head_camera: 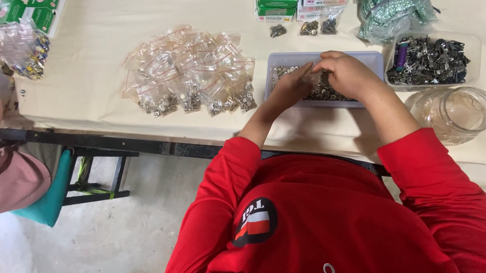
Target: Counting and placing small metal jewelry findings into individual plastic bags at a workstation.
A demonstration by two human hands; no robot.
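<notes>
— Both hands in the lilac tray (375, 59) of small metal rings (324, 92)?
— Yes — left hand (292, 85) and right hand (346, 74) meet there, fingers curled together; what they pinch, I cannot tell. Filled zip bags (194, 70) lie left.

Left hand (294, 83): forearm bare, red sleeve pushed to the elbow, reaching forward, fingers together and pointing ahead, palm down. Right hand (346, 72): forearm bare, wrist bent inward, fingers curled downward, knuckles up, fingertips just beside the left hand's.
</notes>
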